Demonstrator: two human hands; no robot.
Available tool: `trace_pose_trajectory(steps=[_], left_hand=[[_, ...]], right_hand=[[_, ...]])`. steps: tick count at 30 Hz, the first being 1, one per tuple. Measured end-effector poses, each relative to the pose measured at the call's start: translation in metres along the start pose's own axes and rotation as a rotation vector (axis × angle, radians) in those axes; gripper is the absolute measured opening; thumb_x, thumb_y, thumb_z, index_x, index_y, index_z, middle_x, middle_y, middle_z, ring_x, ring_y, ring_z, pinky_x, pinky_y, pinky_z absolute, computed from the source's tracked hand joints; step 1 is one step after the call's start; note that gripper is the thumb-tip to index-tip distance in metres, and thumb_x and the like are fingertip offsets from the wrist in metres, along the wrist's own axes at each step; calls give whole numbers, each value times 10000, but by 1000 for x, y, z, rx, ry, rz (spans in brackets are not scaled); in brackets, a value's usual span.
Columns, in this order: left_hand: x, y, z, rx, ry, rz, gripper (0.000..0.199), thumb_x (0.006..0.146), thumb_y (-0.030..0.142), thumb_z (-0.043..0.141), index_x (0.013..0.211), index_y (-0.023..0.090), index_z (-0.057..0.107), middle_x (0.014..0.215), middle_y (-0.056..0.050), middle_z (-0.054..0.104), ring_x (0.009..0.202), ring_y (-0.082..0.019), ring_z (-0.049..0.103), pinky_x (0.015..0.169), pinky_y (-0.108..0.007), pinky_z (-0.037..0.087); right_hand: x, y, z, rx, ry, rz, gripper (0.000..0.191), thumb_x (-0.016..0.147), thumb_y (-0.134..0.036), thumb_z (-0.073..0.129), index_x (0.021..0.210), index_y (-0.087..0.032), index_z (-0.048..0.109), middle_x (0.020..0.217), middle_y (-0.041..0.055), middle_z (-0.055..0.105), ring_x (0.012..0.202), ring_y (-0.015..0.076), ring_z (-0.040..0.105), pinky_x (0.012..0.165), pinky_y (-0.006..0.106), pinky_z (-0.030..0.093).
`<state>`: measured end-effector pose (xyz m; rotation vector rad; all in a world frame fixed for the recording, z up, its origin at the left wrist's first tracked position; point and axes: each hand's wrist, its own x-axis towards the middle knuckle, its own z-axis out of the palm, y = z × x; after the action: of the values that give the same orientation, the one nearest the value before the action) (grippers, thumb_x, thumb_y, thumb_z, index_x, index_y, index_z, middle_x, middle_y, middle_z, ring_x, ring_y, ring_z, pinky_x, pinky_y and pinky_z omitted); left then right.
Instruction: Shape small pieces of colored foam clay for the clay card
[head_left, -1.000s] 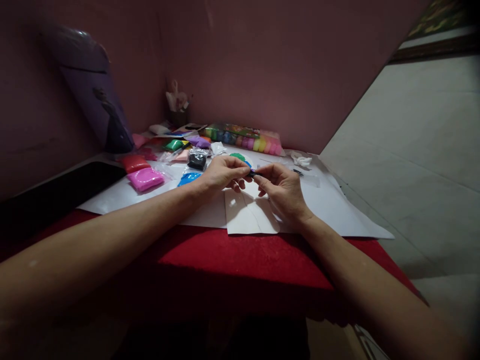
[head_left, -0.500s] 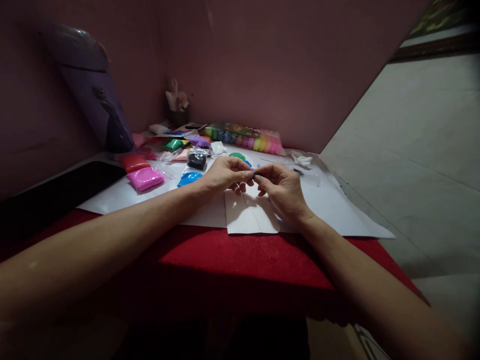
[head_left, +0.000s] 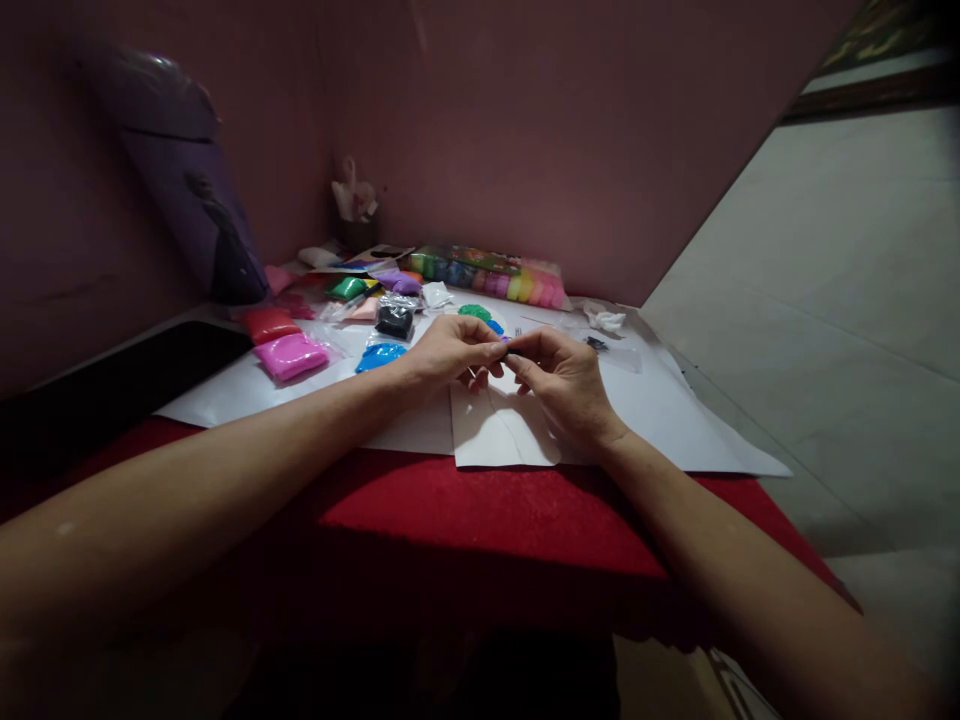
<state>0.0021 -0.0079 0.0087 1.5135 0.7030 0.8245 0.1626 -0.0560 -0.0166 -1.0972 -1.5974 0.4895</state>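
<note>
My left hand (head_left: pixel 454 350) and my right hand (head_left: pixel 566 385) meet above a folded white paper (head_left: pixel 499 440), fingertips almost touching. Between them is a small black piece (head_left: pixel 511 352), probably modelling clay, pinched by thumb and forefinger on both sides. Most of it is hidden by the fingers. Just behind the hands lie a green beaded-looking shape (head_left: pixel 475 312) and a blue one (head_left: pixel 496 327), both partly covered. Left of my left hand are an opened-looking bag of black clay (head_left: pixel 394 321) and a bag of blue clay (head_left: pixel 381 357).
White sheets (head_left: pixel 675 420) cover the red tablecloth (head_left: pixel 480 510). Pink (head_left: pixel 292 357), red (head_left: pixel 270 325) and green (head_left: pixel 346 289) clay packets lie at the left. A long pack of coloured clay (head_left: pixel 517 284) is by the wall, near a crumpled tissue (head_left: pixel 604 317). A dark flat object (head_left: pixel 127 385) lies far left.
Both hands stay in nearly the same place, still pinching the black piece. Only the fingers and the piece have shifted very slightly.
</note>
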Motion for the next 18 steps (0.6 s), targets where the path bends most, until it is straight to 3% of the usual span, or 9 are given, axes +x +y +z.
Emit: trace_pose_trajectory(steps=[18], left_hand=[[0,0,1,-5,2,-9,118,837,102,635,726,99,595,548,-10,619,383,-58,514,432,-206,400]], right_hand=[[-1,-5,0,-26,-39,-28,63,806,-199,655,860,-173,674,737,15,684,619,119,591,549,270,481]])
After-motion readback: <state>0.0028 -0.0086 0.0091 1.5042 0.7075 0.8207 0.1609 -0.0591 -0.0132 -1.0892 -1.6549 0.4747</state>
